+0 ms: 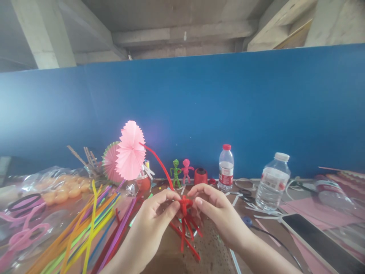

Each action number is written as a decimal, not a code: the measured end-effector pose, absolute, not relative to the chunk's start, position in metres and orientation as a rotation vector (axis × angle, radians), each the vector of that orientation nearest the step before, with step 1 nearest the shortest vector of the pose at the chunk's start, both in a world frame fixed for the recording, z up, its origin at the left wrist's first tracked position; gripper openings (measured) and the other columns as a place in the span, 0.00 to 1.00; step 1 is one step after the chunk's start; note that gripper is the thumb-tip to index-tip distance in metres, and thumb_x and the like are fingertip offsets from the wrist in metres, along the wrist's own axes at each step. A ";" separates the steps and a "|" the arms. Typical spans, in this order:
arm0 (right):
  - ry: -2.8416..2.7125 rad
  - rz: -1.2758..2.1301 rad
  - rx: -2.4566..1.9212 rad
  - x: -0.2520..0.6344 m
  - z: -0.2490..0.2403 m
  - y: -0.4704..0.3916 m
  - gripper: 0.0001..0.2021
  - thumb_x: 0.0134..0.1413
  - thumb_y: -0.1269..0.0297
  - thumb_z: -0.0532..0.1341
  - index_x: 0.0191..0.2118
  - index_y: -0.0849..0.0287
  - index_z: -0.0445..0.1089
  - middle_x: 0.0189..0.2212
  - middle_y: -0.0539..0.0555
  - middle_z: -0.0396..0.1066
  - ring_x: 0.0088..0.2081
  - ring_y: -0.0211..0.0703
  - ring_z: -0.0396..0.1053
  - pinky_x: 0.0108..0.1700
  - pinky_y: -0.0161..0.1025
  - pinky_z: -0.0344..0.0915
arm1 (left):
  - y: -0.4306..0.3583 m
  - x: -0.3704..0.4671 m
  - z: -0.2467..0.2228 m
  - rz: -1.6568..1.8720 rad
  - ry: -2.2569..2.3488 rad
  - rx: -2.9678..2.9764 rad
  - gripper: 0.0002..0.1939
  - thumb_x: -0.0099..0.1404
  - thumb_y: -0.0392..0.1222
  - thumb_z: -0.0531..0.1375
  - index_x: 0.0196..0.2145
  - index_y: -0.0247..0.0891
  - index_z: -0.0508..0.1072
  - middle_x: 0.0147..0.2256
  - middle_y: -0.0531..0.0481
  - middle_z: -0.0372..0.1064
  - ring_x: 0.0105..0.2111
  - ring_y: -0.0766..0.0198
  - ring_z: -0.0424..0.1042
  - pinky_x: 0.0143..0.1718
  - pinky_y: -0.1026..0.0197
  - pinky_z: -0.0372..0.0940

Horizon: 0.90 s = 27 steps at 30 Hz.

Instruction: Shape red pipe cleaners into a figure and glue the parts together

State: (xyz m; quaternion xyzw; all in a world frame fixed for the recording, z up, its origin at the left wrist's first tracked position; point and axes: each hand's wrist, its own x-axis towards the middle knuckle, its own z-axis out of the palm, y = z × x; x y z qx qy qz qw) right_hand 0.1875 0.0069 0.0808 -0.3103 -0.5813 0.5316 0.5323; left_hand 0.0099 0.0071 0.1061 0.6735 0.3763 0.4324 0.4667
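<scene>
A bundle of red pipe cleaners (186, 205), twisted at the top with several loose ends hanging down, is held over the table. My left hand (159, 213) pinches it from the left between thumb and forefinger. On the other side my right hand (218, 211) has its curled thumb and fingers at the twisted part. One long red pipe cleaner (159, 161) arches up to the left, its tip in front of a pink pleated paper fan (131, 152). Behind my hands stand a green pipe-cleaner figure (175, 173) and a pink one (186, 170).
Colourful loose pipe cleaners (92, 224) lie at the left, beside pink scissors (25, 238). Water bottles (226, 167) and a phone (319, 243) are at the right. A red tape roll (200, 177) sits near the blue partition (199, 110).
</scene>
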 end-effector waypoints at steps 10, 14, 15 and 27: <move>-1.378 1.040 -0.889 0.186 0.086 0.000 0.05 0.54 0.71 0.55 0.35 0.57 0.67 0.22 0.44 0.62 0.24 0.33 0.60 0.26 0.31 0.58 | 0.008 0.010 0.103 1.075 0.882 1.668 0.11 0.67 0.47 0.53 0.33 0.40 0.71 0.28 0.53 0.66 0.28 0.65 0.64 0.30 0.66 0.61; -1.401 1.126 -0.957 0.188 0.083 0.006 0.10 0.55 0.68 0.57 0.23 0.61 0.64 0.16 0.45 0.60 0.19 0.30 0.54 0.22 0.29 0.50 | 0.008 0.007 0.101 1.123 0.854 1.710 0.10 0.68 0.43 0.53 0.31 0.40 0.70 0.29 0.54 0.65 0.31 0.65 0.62 0.33 0.67 0.58; -1.380 1.225 -0.923 0.188 0.082 0.007 0.12 0.55 0.66 0.58 0.22 0.62 0.64 0.15 0.45 0.59 0.18 0.29 0.53 0.21 0.29 0.49 | 0.008 0.007 0.101 1.125 0.835 1.676 0.10 0.68 0.42 0.53 0.31 0.40 0.70 0.28 0.54 0.65 0.30 0.66 0.62 0.33 0.67 0.58; -0.937 1.425 -0.581 0.177 0.078 0.008 0.11 0.46 0.61 0.69 0.29 0.61 0.68 0.18 0.46 0.66 0.20 0.31 0.62 0.23 0.28 0.56 | 0.007 0.018 0.093 1.127 0.768 0.841 0.06 0.61 0.42 0.62 0.36 0.39 0.75 0.24 0.52 0.73 0.22 0.65 0.72 0.24 0.65 0.67</move>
